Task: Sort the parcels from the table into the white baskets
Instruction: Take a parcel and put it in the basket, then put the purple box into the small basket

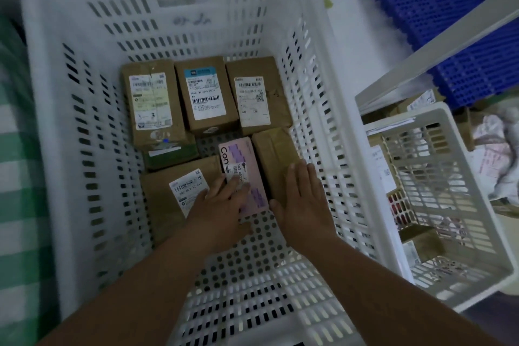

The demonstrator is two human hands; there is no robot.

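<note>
Both my hands are down inside the big white basket [56, 126], working among the parcels on its perforated floor. My left hand [222, 208] lies flat, fingers straight and slightly fanned, fingertips pressing on the pink parcel [244, 160] right over its small white label, with the heel of the hand over the corner of the brown box [165, 199] beside it. My right hand [304, 199] is flat too, fingers straight and close together, palm down on the near end of the taped brown parcel [276, 154] that sits against the basket's right wall. Neither hand is curled round anything; both are just pressing.

The pink parcel lies between that brown box and the taped parcel, touching or almost touching each. Behind them, three brown boxes stand in a row along the far wall: one with a tall white label [150, 101] on the left, one with a blue-topped label [205, 93] in the middle, one with a QR-code label [254, 95] on the right. A dark green parcel [171, 153] pokes out from under the left one.

Off to my right, a smaller white basket [438, 199] holds more parcels, partly hidden by its slats. A blue plastic crate [438, 8] lies beyond it, and green-and-white checked cloth [16, 177] shows at the left edge.
</note>
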